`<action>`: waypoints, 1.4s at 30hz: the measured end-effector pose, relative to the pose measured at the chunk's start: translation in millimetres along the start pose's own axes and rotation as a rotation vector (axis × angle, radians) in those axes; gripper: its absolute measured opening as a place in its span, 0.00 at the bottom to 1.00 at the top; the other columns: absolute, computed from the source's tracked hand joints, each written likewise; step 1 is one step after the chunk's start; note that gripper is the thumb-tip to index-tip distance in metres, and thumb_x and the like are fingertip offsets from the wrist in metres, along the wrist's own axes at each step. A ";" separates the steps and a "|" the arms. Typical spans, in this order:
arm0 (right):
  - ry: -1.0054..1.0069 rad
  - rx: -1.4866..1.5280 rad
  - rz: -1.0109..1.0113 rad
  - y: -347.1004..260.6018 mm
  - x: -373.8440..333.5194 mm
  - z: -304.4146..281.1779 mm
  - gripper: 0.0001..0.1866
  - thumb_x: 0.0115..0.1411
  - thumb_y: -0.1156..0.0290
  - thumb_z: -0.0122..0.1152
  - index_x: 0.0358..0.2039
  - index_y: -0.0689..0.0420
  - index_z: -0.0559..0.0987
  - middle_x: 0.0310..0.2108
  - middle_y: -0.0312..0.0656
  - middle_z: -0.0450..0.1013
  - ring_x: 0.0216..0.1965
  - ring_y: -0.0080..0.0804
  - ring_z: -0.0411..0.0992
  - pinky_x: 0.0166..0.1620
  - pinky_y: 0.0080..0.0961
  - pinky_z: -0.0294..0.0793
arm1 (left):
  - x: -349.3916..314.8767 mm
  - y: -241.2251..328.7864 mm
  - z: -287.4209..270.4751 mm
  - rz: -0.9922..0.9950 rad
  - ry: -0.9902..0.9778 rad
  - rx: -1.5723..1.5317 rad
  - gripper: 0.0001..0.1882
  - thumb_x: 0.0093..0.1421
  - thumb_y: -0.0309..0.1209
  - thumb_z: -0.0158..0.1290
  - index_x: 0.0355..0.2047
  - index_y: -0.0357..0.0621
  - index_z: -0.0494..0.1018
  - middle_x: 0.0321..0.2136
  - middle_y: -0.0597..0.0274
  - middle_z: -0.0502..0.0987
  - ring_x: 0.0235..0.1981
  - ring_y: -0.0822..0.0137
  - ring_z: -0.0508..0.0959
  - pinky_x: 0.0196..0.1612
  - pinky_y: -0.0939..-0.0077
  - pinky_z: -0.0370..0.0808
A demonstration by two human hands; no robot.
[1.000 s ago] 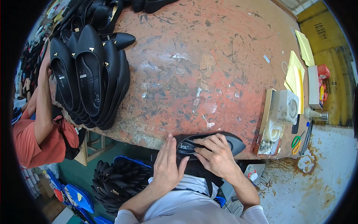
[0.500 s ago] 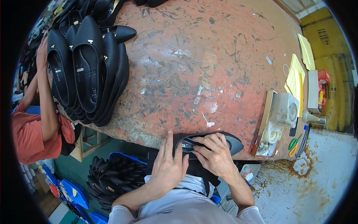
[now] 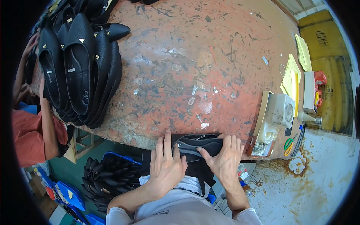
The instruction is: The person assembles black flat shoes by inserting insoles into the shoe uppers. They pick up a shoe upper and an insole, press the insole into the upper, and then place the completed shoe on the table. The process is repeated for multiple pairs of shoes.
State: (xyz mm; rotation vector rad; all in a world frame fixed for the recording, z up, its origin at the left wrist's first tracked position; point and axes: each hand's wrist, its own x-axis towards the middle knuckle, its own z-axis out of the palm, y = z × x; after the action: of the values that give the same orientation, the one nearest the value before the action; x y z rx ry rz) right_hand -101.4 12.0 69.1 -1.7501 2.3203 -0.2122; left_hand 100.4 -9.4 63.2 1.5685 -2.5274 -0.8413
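A black flat shoe [image 3: 198, 144] lies at the near edge of the worktable, its opening facing up and its sides pressed outward. My left hand [image 3: 167, 165] holds the heel end, with long fingers reaching along and over its rim. Around the toe end, my right hand [image 3: 225, 155] is closed, its thumb pressed on the inside and its fingers over the far side. The toe is mostly covered by that hand. Dark cloth [image 3: 197, 169] lies over my lap under the shoe.
Stacked black pumps [image 3: 80, 75] stand at the left on the scuffed red table [image 3: 168, 93]. At right are a tray with a white container [image 3: 281, 108], scissors [image 3: 288, 146] and yellow papers [image 3: 291, 78]. More black shoes [image 3: 108, 180] fill a blue crate below. Another person's arm [image 3: 47, 123] is at left.
My right hand has moved from inside the shoe to its toe end and now grips it there. The shoe's opening is bent wider. My left hand stays at the heel.
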 end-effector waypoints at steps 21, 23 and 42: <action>-0.184 -0.088 -0.168 -13.9 -45.0 18.6 0.56 0.61 0.42 0.66 0.71 0.80 0.60 0.73 0.81 0.53 0.76 0.79 0.50 0.76 0.73 0.41 | 25.0 12.6 86.6 0.450 0.059 -0.189 0.30 0.61 0.43 0.59 0.60 0.39 0.75 0.57 0.53 0.77 0.41 0.48 0.75 0.46 0.51 0.75; -0.138 0.053 -0.071 -23.4 -7.6 22.8 0.60 0.59 0.37 0.66 0.71 0.81 0.60 0.73 0.81 0.53 0.77 0.79 0.47 0.76 0.73 0.35 | 29.2 14.9 87.7 0.404 0.006 -0.234 0.29 0.63 0.41 0.56 0.62 0.40 0.74 0.59 0.51 0.76 0.41 0.47 0.75 0.48 0.50 0.75; -0.398 0.037 0.159 -34.8 38.8 -3.1 0.60 0.69 0.33 0.51 0.75 0.81 0.50 0.79 0.72 0.43 0.83 0.60 0.37 0.80 0.59 0.31 | 35.6 27.8 68.1 0.354 -0.215 -0.094 0.34 0.59 0.39 0.62 0.61 0.31 0.71 0.52 0.31 0.77 0.50 0.33 0.78 0.58 0.42 0.75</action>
State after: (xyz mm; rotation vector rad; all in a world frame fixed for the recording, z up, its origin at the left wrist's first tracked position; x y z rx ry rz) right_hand -80.1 -35.0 77.2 -1.4256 2.1305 0.1117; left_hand 38.8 -1.4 10.0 1.0066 -2.7431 -1.1054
